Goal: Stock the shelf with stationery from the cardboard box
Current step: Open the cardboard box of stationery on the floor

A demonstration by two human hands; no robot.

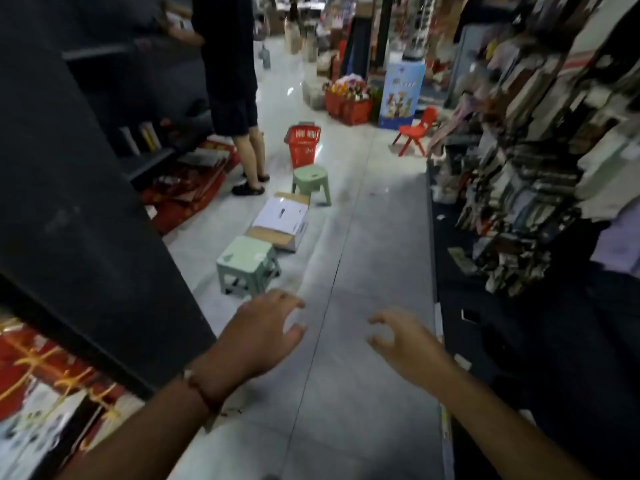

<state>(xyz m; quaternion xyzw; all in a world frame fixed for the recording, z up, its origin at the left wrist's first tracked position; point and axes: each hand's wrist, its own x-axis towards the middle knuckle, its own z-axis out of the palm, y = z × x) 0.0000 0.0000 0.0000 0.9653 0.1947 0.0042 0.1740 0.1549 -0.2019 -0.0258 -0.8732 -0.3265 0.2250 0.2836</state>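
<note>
A single wide-angle view was taken from head height, worn by the person, and was directed forward and downward along a shop aisle. The frame was tilted, so that the tiled floor (363, 237) ran upward and slightly leftward. The near field was occupied by the left hand (266, 327) and the right hand (405, 337), seen close beneath the lens with both forearms entering from the bottom edge. A dark shelf unit (86, 220) was caught close at the left edge, and stocked racks (536, 168) at the right. The cardboard box (282, 220) was seen at middle distance. Farther parts were blurred. No second view was supplied.
</note>
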